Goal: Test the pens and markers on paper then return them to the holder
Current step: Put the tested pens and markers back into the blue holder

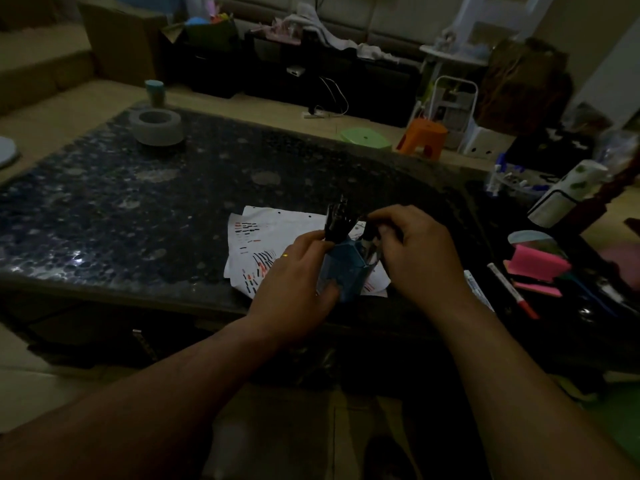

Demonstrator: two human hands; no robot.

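A blue faceted pen holder [344, 271] stands on white paper [277, 230] marked with red and black strokes, near the table's front edge. Several dark pens [337, 220] stick up out of it. My left hand [294, 275] grips the holder from the left, thumb on its front. My right hand [419, 251] pinches a dark pen or marker [369, 233] at the holder's right rim; its lower end is hidden inside. More markers lie at the right: a white one [476, 285] and a red-tipped one [512, 289].
The dark speckled table [156, 209] carries a roll of grey tape [157, 126] at the back left. Pink sticky notes [536, 263] and a white bottle [568, 192] sit to the right. Orange stool [422, 138] and green stool [365, 137] stand beyond the far edge.
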